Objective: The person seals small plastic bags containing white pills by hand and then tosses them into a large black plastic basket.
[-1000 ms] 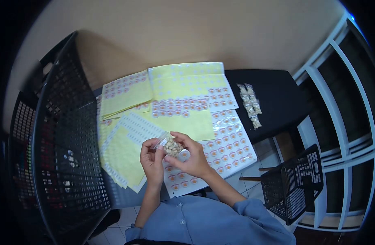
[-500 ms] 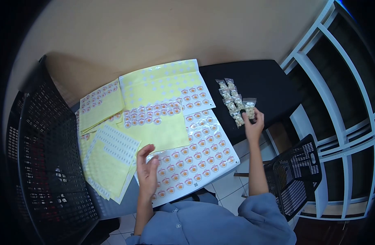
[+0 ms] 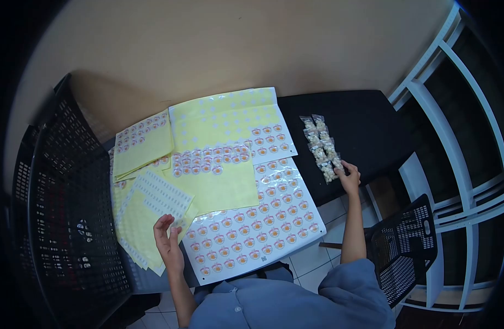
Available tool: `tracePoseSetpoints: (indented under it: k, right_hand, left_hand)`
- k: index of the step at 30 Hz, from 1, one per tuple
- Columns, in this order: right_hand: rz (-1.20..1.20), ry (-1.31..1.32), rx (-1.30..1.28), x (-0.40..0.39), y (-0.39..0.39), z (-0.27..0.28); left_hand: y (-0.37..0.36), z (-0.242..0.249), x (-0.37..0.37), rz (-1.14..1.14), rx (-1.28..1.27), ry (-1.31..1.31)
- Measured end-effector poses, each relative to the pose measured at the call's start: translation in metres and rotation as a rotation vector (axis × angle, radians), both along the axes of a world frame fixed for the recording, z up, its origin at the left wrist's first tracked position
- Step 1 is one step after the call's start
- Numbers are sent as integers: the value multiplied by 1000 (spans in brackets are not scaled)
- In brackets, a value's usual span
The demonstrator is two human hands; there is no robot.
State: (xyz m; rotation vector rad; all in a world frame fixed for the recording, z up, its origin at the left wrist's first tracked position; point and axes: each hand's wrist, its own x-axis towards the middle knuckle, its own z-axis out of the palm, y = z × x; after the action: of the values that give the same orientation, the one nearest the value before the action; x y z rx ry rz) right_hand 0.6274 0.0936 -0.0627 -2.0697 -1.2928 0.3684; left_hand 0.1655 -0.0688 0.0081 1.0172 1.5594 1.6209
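Two columns of small clear bags with pale pieces [image 3: 319, 143] lie on the black tabletop. My right hand [image 3: 348, 177] has its fingers closed on the nearest bag of the right column [image 3: 336, 160], which lies against the others. Over the sticker sheets my left hand [image 3: 168, 241] is raised with its fingers apart, holding nothing. It is nearest the fanned yellow sheets with small print [image 3: 165, 193]. A large white sheet of round pink and orange stickers [image 3: 257, 225] lies beside it, under yellow backing sheets [image 3: 235, 189].
A large black perforated basket [image 3: 76, 208] stands at the left. Another black basket [image 3: 402, 247] is at the lower right, before a white-framed shelf [image 3: 449, 137]. The wall [image 3: 224, 44] rises behind the table [image 3: 361, 120].
The bag in my right hand has come down in line with the right column. My left hand has moved left, off the large sticker sheet's edge. The view has shifted slightly.
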Motion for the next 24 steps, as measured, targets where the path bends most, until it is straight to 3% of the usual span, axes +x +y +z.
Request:
tracePoseSetpoints:
  k: [3,5,7,9,10,11,17,22,24]
  right_hand:
    - [20,193,129,31,14,-36]
    - [15,131,245,31,19,-31]
    - [-23,-56,356,8,21,0]
    - [17,122,506,-17,34,26]
    - [120,237,599,-34,43,43]
    - [217,357,687,-56,47,66]
    - [661,363,892,-245,18,204]
    - [984,408,1113,-394,-47,297]
    - [1193,-13,1243,-436,-76,332]
  left_hand:
    - [-7,2,-1,10,31,-15]
    - [-15,10,-1,42,69,-34]
    - [-25,13,-6,20,127,-41]
    - [-39,13,-13,-15,185,-99]
    - [-50,19,-18,-50,93,-83]
    - [-60,26,-22,-89,-1,-71]
    - [-122,41,-54,-367,-173,-94]
    - [-191,41,-99,-260,-108,-3]
    - [-223,34,-119,-167,-126,-51]
